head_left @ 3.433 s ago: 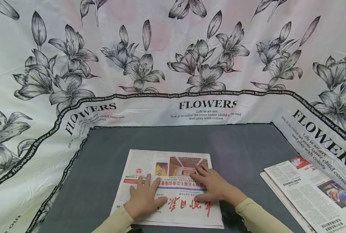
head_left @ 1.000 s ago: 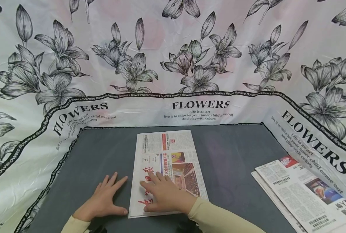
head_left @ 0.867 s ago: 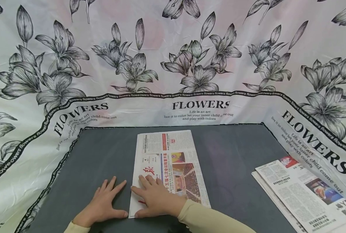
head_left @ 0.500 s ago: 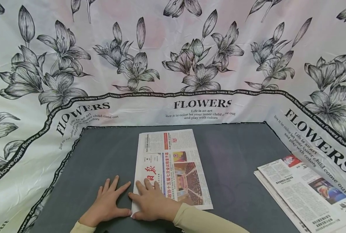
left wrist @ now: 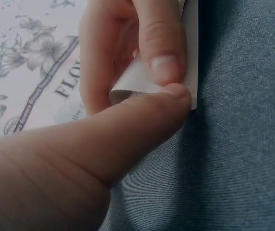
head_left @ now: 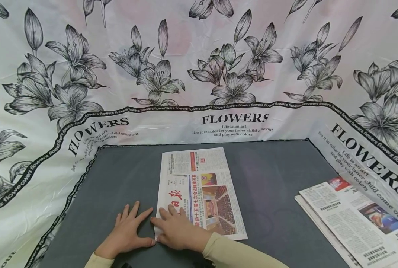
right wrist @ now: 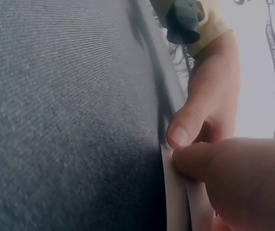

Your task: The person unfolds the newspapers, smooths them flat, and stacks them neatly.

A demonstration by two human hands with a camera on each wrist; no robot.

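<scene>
A folded newspaper [head_left: 215,212] lies lengthwise away from me on the grey table, its red masthead characters along the left side. My right hand [head_left: 179,230] is over its near left corner, thumb at the near edge. In the left wrist view, the right hand pinches paper [left wrist: 132,79] that curls up between thumb and fingers. My left hand [head_left: 127,230] rests on the table beside the newspaper, fingers straight and spread. Its thumb [left wrist: 142,115] reaches that same corner and meets the right thumb. The right palm is hidden from above.
Another stack of folded newspapers [head_left: 356,219] lies angled at the table's right side. Flower-printed white cloth [head_left: 232,130] borders the grey tabletop [head_left: 269,178] at the back and on both sides. A dark wrist camera [right wrist: 183,21] sits at the left sleeve.
The newspaper has turned a quarter clockwise since the oldest frame. My left hand has come off it onto the table. The right hand has slid to the near left corner and pinches paper there.
</scene>
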